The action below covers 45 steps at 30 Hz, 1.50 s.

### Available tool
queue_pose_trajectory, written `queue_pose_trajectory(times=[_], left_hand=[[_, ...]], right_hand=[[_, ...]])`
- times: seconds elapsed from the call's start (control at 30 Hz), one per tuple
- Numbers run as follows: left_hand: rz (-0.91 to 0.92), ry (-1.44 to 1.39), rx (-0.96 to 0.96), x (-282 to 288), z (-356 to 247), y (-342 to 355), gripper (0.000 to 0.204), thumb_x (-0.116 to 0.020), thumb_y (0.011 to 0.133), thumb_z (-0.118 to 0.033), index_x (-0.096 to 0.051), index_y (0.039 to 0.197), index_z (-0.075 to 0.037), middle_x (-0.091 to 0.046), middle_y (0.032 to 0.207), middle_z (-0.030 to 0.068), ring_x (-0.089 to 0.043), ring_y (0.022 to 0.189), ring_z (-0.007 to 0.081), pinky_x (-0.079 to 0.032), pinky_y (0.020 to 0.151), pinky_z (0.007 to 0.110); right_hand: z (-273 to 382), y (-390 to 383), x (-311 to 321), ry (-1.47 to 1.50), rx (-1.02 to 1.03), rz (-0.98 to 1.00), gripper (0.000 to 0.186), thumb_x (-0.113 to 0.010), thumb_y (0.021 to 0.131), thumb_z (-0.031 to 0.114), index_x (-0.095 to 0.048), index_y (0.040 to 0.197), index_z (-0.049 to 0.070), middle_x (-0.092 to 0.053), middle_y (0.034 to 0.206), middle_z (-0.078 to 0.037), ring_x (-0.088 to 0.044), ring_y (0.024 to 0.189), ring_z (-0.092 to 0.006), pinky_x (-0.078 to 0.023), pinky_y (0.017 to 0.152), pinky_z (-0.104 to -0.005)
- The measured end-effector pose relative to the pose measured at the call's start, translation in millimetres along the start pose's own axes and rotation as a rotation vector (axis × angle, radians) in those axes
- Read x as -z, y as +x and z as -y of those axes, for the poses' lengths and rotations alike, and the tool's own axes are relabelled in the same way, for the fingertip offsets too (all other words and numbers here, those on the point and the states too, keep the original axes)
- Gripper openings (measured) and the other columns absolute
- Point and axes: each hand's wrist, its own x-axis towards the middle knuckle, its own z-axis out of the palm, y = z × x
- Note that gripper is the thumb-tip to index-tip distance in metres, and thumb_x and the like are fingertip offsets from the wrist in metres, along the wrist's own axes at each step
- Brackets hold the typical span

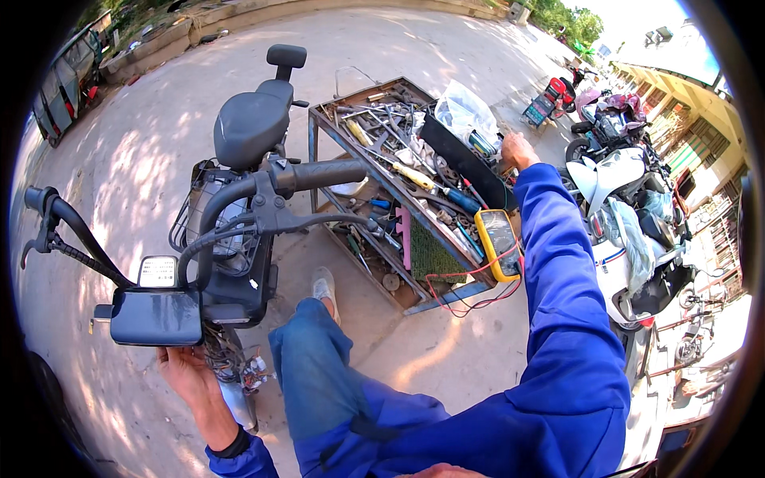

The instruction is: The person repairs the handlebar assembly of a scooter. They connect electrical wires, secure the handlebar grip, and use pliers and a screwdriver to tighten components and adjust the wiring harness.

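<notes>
My left hand (182, 370) reaches up under the black front housing (157, 316) of an electric bike, fingers curled at its underside; what they grip is hidden. Exposed wires (231, 362) hang beside it. My right hand (518, 151) is at the far right end of a black tool box (466, 163) on a metal tool cart (339, 119), fingers bent down; their tips and anything in them cannot be made out. A white plastic bag (462, 107) lies there. Nearer stands a yellow multimeter (496, 239) with red and black leads.
Handlebars (319, 172) and a saddle (247, 129) rise left of the cart. Parked scooters (621, 175) crowd the right side along a building (693, 95). My foot (324, 283) stands between bike and cart. A dark vehicle (60, 92) sits at upper left on the pavement.
</notes>
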Motion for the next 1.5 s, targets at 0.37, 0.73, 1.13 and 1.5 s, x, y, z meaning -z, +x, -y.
queue_pose_trajectory(times=[0.37, 0.73, 1.13, 1.5], left_hand=[[-0.027, -0.005, -0.006, -7.7, -2.9, -3.7, 0.032, -0.051, 0.109, -0.018, -0.049, 0.138, -0.004, -0.068, 0.122, 0.0132, -0.070, 0.107, 0.0237, -0.059, 0.089, 0.038], [0.083, -0.097, -0.003, -22.1, -11.0, -7.4, 0.028, -0.064, 0.103, -0.017, -0.056, 0.125, -0.003, -0.069, 0.112, 0.0098, -0.071, 0.100, 0.0209, -0.059, 0.080, 0.033], [0.202, -0.141, 0.041, -18.9, -1.1, -2.2, 0.026, -0.062, 0.103, -0.016, -0.056, 0.124, -0.002, -0.071, 0.111, 0.0123, -0.072, 0.100, 0.0248, -0.061, 0.087, 0.036], [0.201, -0.193, 0.064, -29.6, -20.7, -16.5, 0.027, -0.065, 0.100, -0.014, -0.059, 0.123, -0.001, -0.072, 0.110, 0.0131, -0.072, 0.099, 0.0259, -0.060, 0.087, 0.036]], right_hand=[[-38.1, -58.5, 86.0, 0.259, -0.339, -0.292, 0.042, -0.055, 0.098, 0.029, -0.060, 0.120, -0.007, -0.067, 0.123, -0.032, -0.064, 0.118, -0.0447, -0.051, 0.100, -0.0498], [20.0, -185.7, 147.9, 1.512, -0.001, -0.375, 0.042, -0.063, 0.102, 0.043, -0.066, 0.119, 0.005, -0.073, 0.107, -0.014, -0.073, 0.090, -0.0228, -0.056, 0.075, -0.0317], [63.4, -384.0, 159.6, 1.997, 0.110, -0.053, 0.029, -0.056, 0.105, 0.022, -0.061, 0.121, -0.001, -0.069, 0.124, -0.024, -0.074, 0.104, -0.0298, -0.061, 0.087, -0.0397], [314.7, -542.4, 86.8, 2.363, 0.340, 1.073, 0.025, -0.061, 0.104, 0.026, -0.064, 0.097, 0.002, -0.064, 0.128, -0.022, -0.068, 0.111, -0.0306, -0.056, 0.095, -0.0421]])
